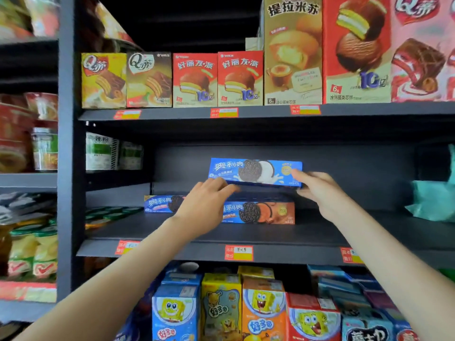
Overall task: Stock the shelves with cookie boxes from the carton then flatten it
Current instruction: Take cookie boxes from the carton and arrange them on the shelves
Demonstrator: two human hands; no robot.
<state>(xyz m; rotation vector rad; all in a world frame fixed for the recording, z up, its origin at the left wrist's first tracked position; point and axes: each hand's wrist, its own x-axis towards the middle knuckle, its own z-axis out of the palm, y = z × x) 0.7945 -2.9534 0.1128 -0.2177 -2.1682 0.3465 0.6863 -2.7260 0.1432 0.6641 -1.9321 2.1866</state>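
Note:
A long blue cookie box (256, 171) is held over the middle shelf (246, 252), its front face toward me. My left hand (205, 205) grips its lower left edge and my right hand (317, 190) grips its right end. Directly beneath it lies a blue-and-orange cookie box (268, 212) on the shelf. Another blue cookie box (160, 203) lies to the left, further back. The carton is out of view.
The upper shelf (270, 112) carries pie and cake boxes. Colourful cartoon snack boxes (221, 306) fill the shelf below. Green-labelled packs (101, 151) stand at the middle shelf's back left, a teal bag (433, 200) at its right. Noodle cups fill the left rack.

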